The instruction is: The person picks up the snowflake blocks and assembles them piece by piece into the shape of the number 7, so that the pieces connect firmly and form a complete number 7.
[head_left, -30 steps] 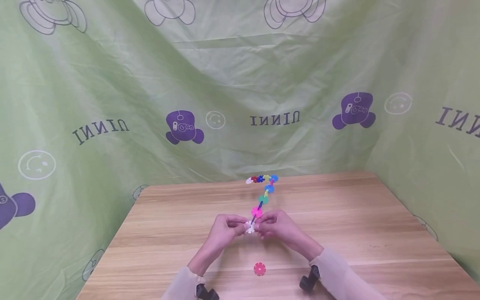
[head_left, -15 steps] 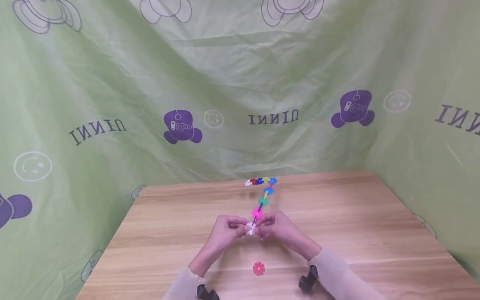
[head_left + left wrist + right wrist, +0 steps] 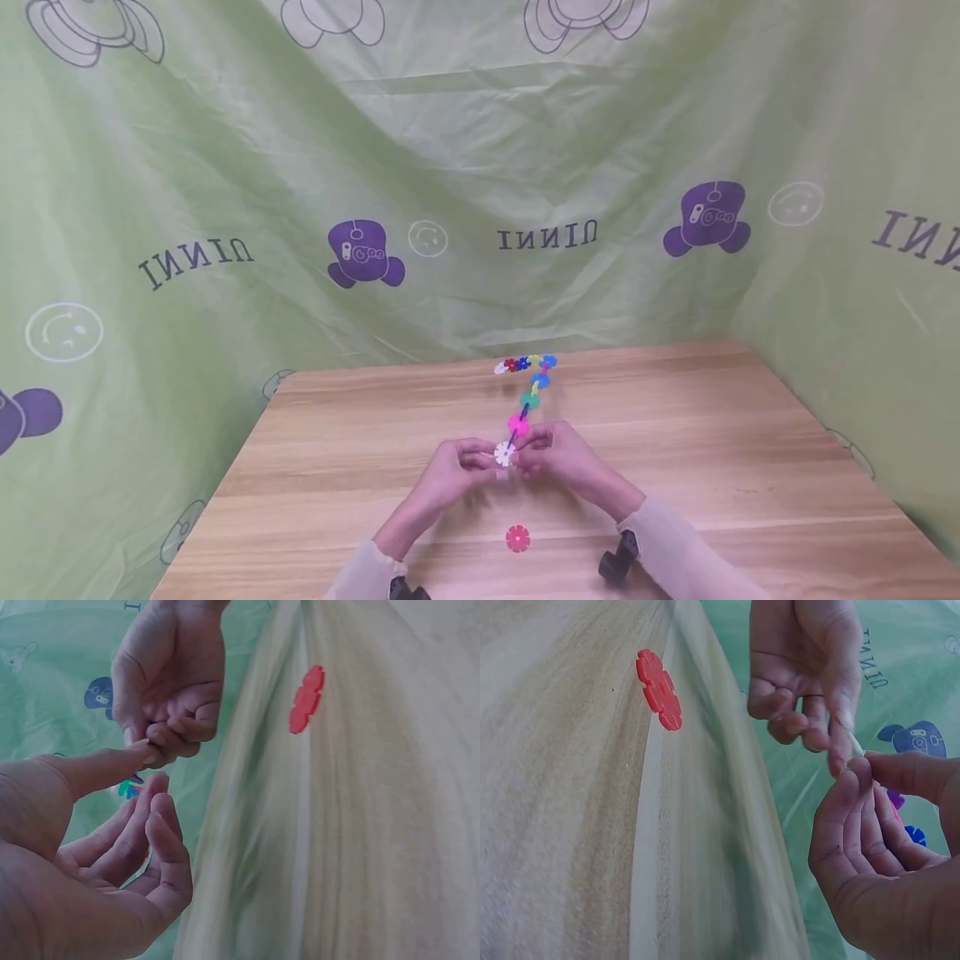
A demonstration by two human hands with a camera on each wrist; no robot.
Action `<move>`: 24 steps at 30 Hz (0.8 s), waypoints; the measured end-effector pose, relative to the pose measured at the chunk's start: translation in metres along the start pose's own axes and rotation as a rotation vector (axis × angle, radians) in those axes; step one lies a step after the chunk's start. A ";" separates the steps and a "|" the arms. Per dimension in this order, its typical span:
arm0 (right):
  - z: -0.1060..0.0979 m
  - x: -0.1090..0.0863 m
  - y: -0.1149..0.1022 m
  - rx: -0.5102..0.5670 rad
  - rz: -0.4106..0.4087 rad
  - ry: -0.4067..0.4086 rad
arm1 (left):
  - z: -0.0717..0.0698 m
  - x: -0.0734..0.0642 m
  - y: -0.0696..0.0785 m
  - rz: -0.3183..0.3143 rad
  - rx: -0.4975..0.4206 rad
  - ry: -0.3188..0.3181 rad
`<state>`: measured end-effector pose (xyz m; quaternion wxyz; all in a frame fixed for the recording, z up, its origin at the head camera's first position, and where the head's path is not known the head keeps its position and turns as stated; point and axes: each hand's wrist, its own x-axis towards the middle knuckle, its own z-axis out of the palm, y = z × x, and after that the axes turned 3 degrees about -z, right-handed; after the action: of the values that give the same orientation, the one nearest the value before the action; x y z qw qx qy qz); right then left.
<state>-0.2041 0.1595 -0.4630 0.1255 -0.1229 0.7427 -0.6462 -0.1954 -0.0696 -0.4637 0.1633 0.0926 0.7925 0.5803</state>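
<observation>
A chain of notched plastic snowflake discs (image 3: 530,401) in several colours stretches away from the hands and bends left at its far end. At its near end is a white snowflake disc (image 3: 504,453), facing up toward the head camera. My right hand (image 3: 558,458) pinches this disc at its right edge between thumb and fingertips; in the right wrist view the white disc (image 3: 857,744) shows edge-on there. My left hand (image 3: 456,473) is beside the disc's left edge, its thumb and index finger (image 3: 156,787) parted, the thumb below the disc.
A single red snowflake disc (image 3: 518,538) lies flat on the wooden table (image 3: 337,475) nearer the body. A green printed curtain (image 3: 480,150) hangs around the back and sides of the table. Black devices (image 3: 618,560) are strapped at both wrists.
My left fingers have loosened from the white disc, the thumb dropping below it so more of its face shows. My right hand keeps its pinch. The chain shifted slightly right.
</observation>
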 end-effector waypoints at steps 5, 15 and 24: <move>-0.002 0.000 -0.002 0.004 -0.001 0.007 | 0.000 -0.006 -0.007 0.012 0.108 -0.120; -0.002 -0.002 -0.004 0.005 0.009 0.031 | 0.015 -0.017 -0.008 0.103 0.389 -0.234; -0.003 0.000 -0.003 0.019 0.023 0.042 | 0.026 -0.024 -0.003 0.144 0.597 -0.252</move>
<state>-0.2046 0.1615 -0.4594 0.1184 -0.0996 0.7405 -0.6540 -0.1635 -0.0554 -0.4702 0.1845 0.2632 0.8925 0.3164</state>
